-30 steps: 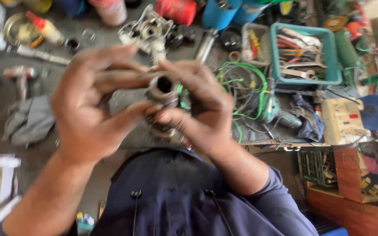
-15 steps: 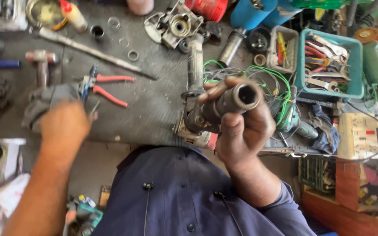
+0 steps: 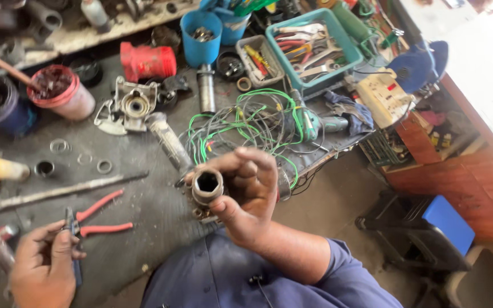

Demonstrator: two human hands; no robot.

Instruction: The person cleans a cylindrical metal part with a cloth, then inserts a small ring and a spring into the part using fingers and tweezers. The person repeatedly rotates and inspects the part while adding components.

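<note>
Since half a second ago the left hand (image 3: 44, 268) has dropped from above the pliers to the surface's near left edge, and the right hand (image 3: 246, 197) has tipped its metal sleeve so the open end faces the camera.

That right hand is clamped on the metal sleeve (image 3: 207, 185), a short grey cylinder with a dark many-sided bore, thumb below and fingers wrapped over the top. It is held up off the surface, above the near edge, roughly at the middle. The left hand has its fingers curled together around the dark end of the red-handled pliers (image 3: 89, 219), whose 2 red handles splay toward the middle of the surface.

Just beyond the sleeve lies a tangle of green and grey wires (image 3: 246, 122), spreading toward the right edge. Beside it, to the left, a ribbed grey handle (image 3: 166, 140) lies tilted, and further back sits a cast metal housing (image 3: 132, 105) with a round opening. A long steel rod (image 3: 52, 193) runs along the left part of the surface, with 3 loose rings (image 3: 84, 157) just behind it. Toward the far edge stand a red tub (image 3: 64, 91), a red motor body (image 3: 146, 60) and a blue cup (image 3: 202, 35). At the far right corner a teal tray (image 3: 320, 77) holds spanners, with a white power strip (image 3: 380, 97) near the right edge. A dark blue sleeve (image 3: 338, 268) covers the right arm.
</note>
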